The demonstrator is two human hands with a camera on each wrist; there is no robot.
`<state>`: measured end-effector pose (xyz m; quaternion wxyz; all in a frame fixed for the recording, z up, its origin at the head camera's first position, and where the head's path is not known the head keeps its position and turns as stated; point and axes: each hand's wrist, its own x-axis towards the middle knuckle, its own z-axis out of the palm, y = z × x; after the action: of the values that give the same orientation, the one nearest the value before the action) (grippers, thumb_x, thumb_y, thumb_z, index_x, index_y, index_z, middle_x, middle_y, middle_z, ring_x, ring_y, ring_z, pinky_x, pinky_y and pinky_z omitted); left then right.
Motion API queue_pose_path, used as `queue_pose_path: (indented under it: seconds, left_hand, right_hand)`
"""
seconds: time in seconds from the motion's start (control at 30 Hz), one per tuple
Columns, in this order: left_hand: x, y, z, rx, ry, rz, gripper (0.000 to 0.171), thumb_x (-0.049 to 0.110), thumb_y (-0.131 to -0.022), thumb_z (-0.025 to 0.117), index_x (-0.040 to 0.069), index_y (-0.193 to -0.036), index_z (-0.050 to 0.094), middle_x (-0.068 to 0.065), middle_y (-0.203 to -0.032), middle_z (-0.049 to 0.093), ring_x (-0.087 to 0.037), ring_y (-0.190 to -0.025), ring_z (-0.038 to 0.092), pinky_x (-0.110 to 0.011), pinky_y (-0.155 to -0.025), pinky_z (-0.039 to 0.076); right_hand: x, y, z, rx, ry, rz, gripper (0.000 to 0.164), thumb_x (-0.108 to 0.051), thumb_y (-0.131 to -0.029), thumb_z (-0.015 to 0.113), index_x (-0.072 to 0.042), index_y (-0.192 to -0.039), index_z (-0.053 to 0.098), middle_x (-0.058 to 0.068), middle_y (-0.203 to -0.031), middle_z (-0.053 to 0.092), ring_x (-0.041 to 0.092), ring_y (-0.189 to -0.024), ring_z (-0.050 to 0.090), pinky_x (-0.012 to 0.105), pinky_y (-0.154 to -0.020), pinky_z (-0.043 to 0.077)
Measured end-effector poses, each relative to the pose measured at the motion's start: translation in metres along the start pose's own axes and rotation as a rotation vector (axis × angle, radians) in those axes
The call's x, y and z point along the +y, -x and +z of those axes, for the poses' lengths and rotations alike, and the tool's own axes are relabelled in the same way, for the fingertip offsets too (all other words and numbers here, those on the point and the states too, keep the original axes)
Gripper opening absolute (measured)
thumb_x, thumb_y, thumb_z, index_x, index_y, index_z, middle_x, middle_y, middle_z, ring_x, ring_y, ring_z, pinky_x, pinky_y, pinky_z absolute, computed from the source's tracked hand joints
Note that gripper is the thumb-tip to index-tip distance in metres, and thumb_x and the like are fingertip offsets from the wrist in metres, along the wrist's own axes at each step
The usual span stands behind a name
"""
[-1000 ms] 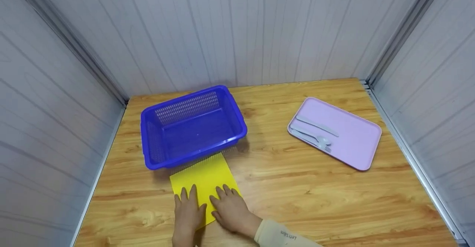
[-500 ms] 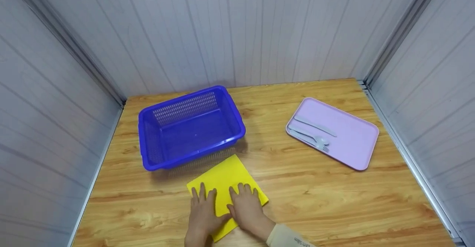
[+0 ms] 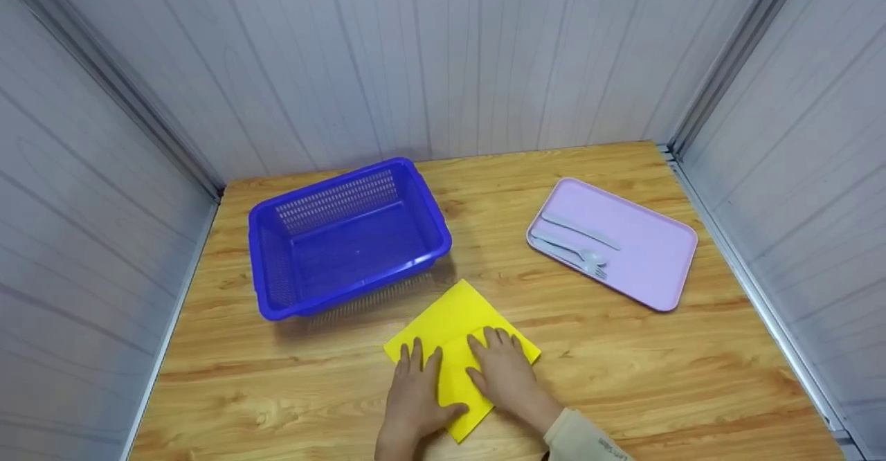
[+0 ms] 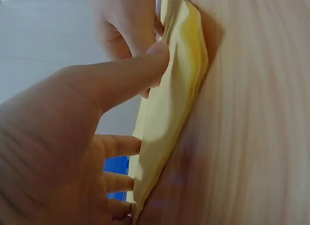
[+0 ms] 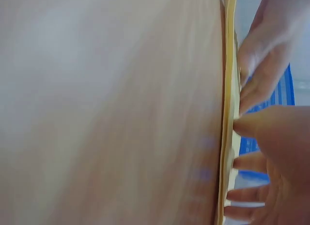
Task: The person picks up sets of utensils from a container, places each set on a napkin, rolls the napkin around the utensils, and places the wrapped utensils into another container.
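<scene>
A folded yellow cloth (image 3: 462, 309) lies flat on the wooden table, turned so one corner points toward the basket. My left hand (image 3: 417, 399) rests on its left side, fingers spread and thumb out across the cloth. On its right side lies my right hand (image 3: 509, 374), fingertips pressing down on the top. Several stacked layers show along the edge of the cloth (image 4: 186, 70) in the left wrist view. From the right wrist view the cloth (image 5: 226, 109) appears as a thin stack under the fingers (image 5: 249, 162).
A blue plastic basket (image 3: 446, 243) stands behind the cloth to the left. At the right, a pink tray (image 3: 651, 260) carries a knife (image 3: 581, 231), a spoon (image 3: 588, 256) and a fork (image 3: 597, 271). Pale panel walls (image 3: 443, 66) enclose the table on three sides.
The cloth has slid to the right under both hands, away from the basket's front edge, and has turned. Both hands have travelled with it and stay on top.
</scene>
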<state>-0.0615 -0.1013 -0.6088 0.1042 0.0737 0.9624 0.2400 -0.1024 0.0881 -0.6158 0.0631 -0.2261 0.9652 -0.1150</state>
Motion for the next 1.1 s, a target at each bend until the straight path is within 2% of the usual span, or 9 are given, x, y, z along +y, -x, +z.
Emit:
queue_pose_path:
  seconds: [0.2, 0.33, 0.47, 0.57, 0.8, 1.1]
  left_hand:
    - [0.015, -0.008, 0.005, -0.011, -0.099, 0.009, 0.095, 0.06, -0.07, 0.078, 0.015, -0.147, 0.044, -0.025, -0.153, 0.027, -0.051, -0.138, 0.021, -0.059, -0.107, 0.029]
    - [0.026, -0.019, 0.012, 0.014, -0.159, 0.012, 0.097, 0.065, -0.069, 0.076, 0.018, -0.147, 0.044, -0.025, -0.152, 0.03, -0.051, -0.136, 0.026, -0.059, -0.103, 0.034]
    - [0.04, -0.035, 0.021, 0.073, -0.178, 0.043, 0.099, 0.071, -0.066, 0.073, 0.018, -0.146, 0.046, -0.025, -0.15, 0.033, -0.052, -0.135, 0.024, -0.06, -0.104, 0.032]
    - [0.046, -0.041, 0.026, 0.089, -0.173, 0.064, 0.099, 0.072, -0.067, 0.072, 0.018, -0.145, 0.047, -0.025, -0.149, 0.034, -0.056, -0.135, 0.021, -0.061, -0.106, 0.028]
    - [0.046, -0.042, 0.024, 0.075, -0.161, 0.026, 0.099, 0.071, -0.067, 0.073, 0.016, -0.145, 0.047, -0.026, -0.15, 0.033, -0.058, -0.135, 0.018, -0.063, -0.107, 0.025]
    - [0.049, -0.051, 0.02, 0.094, -0.088, 0.061, 0.098, 0.068, -0.066, 0.076, 0.015, -0.145, 0.048, -0.027, -0.15, 0.03, -0.059, -0.135, 0.016, -0.064, -0.107, 0.024]
  right_hand:
    - [0.032, -0.003, -0.01, -0.001, -0.015, -0.071, 0.054, -0.04, -0.095, 0.061, -0.01, -0.139, 0.054, 0.02, -0.138, 0.048, 0.037, -0.127, 0.043, 0.055, -0.104, 0.034]
    - [0.053, -0.008, -0.016, 0.012, -0.045, -0.111, 0.05, -0.035, -0.095, 0.061, -0.008, -0.137, 0.056, 0.02, -0.138, 0.049, 0.036, -0.128, 0.043, 0.053, -0.107, 0.033]
    - [0.078, -0.013, -0.023, 0.058, -0.045, -0.118, 0.045, -0.03, -0.095, 0.062, -0.008, -0.134, 0.058, 0.019, -0.136, 0.051, 0.034, -0.127, 0.044, 0.052, -0.107, 0.032]
    - [0.09, -0.013, -0.026, 0.082, -0.039, -0.114, 0.043, -0.028, -0.094, 0.064, -0.008, -0.132, 0.06, 0.018, -0.134, 0.052, 0.034, -0.125, 0.045, 0.05, -0.107, 0.033]
    - [0.091, -0.017, -0.024, 0.058, -0.053, -0.165, 0.044, -0.03, -0.096, 0.06, -0.007, -0.134, 0.058, 0.02, -0.135, 0.05, 0.035, -0.127, 0.043, 0.051, -0.107, 0.033]
    - [0.094, -0.021, -0.033, 0.046, -0.018, -0.089, 0.046, -0.033, -0.096, 0.06, -0.011, -0.136, 0.058, 0.015, -0.138, 0.049, 0.031, -0.13, 0.041, 0.049, -0.109, 0.03]
